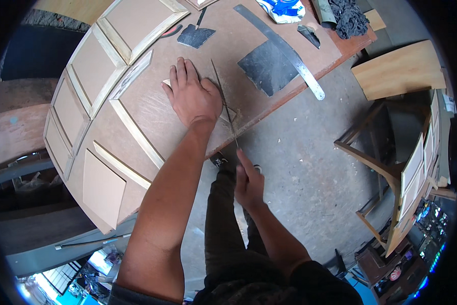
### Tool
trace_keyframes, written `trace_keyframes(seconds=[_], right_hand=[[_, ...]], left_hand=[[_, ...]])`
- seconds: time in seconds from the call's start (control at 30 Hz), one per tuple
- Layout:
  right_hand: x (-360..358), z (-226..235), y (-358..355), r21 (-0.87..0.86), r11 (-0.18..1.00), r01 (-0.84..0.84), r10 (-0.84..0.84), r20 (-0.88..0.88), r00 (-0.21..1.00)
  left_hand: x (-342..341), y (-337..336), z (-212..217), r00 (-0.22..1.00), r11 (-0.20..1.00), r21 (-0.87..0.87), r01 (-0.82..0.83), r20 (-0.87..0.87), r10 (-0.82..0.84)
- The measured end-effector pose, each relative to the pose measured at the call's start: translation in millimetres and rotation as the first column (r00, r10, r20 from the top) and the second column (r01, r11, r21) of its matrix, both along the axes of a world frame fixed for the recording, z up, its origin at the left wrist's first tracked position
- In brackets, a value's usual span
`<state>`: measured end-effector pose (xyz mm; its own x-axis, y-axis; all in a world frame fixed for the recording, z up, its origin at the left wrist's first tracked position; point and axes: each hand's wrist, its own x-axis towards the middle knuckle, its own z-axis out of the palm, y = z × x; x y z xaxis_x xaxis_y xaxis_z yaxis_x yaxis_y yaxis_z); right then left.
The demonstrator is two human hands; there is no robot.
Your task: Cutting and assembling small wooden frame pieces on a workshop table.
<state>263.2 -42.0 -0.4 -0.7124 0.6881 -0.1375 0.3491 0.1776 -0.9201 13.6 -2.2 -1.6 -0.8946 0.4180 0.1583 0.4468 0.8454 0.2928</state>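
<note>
My left hand (195,96) lies flat with fingers stretched out, pressing down on a short wooden strip (227,114) on the table. Most of that strip is hidden under the palm; its pale far end shows beside the thumbless side of the hand. Down past the table edge, my right hand (249,182) is closed round the handle of a saw. The thin saw blade (223,91), seen nearly edge-on, crosses the strip just right of my left hand. Its handle is hidden in my fist.
Framed panels (93,71) and loose wooden strips (137,129) lie left on the table (187,145). A metal ruler (284,48) rests across dark sandpaper (269,68) on the right. Beyond the table edge stand a wooden frame (365,160) and a board (399,71).
</note>
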Motion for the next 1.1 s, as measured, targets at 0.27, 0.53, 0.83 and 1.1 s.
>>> trace_keyframes(seconds=[0.27,0.53,0.83,1.1], right_hand=[[49,-3,-36,0.127,0.990,0.068,-0.052,-0.130,0.990],[83,-22,-51,0.214,0.977,0.022,0.006,-0.128,0.992],[24,-10,-21,0.115,0.988,0.102,-0.086,-0.138,0.987],[23,-14,-13,0.062,0.997,0.047,-0.045,-0.022,0.999]], left_hand=[[-1,-1,5,1.000,1.000,0.003,-0.006,-0.003,0.006],[3,5,4,1.000,1.000,-0.024,-0.009,0.005,0.009],[2,3,10,0.998,1.000,-0.012,-0.019,0.053,0.019],[1,0,10,0.996,1.000,0.006,-0.011,0.084,0.011]])
